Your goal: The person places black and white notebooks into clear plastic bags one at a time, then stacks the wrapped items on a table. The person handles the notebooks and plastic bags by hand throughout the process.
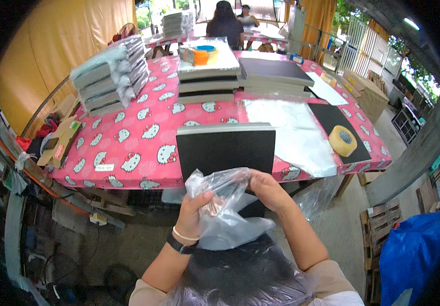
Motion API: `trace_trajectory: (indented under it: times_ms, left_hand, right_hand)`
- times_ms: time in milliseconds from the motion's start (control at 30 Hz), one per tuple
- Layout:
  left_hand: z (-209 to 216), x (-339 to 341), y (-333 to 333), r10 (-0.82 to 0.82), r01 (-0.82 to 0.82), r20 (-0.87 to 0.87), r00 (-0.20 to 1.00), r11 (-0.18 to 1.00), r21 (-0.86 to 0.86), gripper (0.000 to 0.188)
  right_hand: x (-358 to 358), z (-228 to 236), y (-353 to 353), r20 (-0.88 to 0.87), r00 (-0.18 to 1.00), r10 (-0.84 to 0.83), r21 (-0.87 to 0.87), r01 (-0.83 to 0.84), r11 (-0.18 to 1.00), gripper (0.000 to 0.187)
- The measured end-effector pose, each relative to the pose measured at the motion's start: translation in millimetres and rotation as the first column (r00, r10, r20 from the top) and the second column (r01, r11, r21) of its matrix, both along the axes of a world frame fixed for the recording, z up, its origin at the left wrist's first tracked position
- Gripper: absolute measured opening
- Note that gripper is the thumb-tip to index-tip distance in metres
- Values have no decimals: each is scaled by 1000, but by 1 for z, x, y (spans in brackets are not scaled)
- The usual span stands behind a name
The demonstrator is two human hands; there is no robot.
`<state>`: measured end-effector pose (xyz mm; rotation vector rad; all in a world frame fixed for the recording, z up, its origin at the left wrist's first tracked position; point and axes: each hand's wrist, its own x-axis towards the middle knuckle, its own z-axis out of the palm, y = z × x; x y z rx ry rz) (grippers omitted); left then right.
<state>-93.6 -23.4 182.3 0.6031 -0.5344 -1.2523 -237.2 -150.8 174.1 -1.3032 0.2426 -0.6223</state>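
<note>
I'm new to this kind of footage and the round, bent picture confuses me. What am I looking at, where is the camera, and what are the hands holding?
The camera sits on a person's head and looks down, so straight edges bend near the rim. No machine here: the left hand and right hand are the wearer's own, both gripping a clear plastic bag. A flat black board lies at the near edge of the pink patterned table. Farther back are stacks of boards, some wrapped in plastic, a loose plastic sheet and a roll of tape. Other people sit at the far end.
</note>
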Motion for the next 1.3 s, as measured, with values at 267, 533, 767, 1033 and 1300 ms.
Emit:
trace_trajectory:
  times_ms: [267, 533, 767, 1033, 1300]
  left_hand:
    - [-59, 61, 1, 330, -403, 481, 812, 913, 54, 17]
    - [-24, 192, 158, 925, -962, 351, 145, 215, -168, 38]
    - [16, -8, 11, 215, 19, 900, 379, 971, -240, 31]
    - [-3, 69, 52, 228, -236, -423, 877, 971, 36, 33]
    - [-75, 43, 47, -36, 36, -124, 992, 999, -7, 23]
  right_hand:
    - [-52, -18, -31, 445, 863, -239, 563, -63, 824, 11]
    - [-150, 37, -79, 191, 481, -856, 97, 858, 504, 17]
    - [19, 65, 43, -221, 950, -218, -833, -68, 550, 18]
    - [-17, 25, 27, -63, 195, 979, -387, -909, 157, 20]
    - [-53, -7, -21, 129, 832, -539, 152, 521, 840, 36]
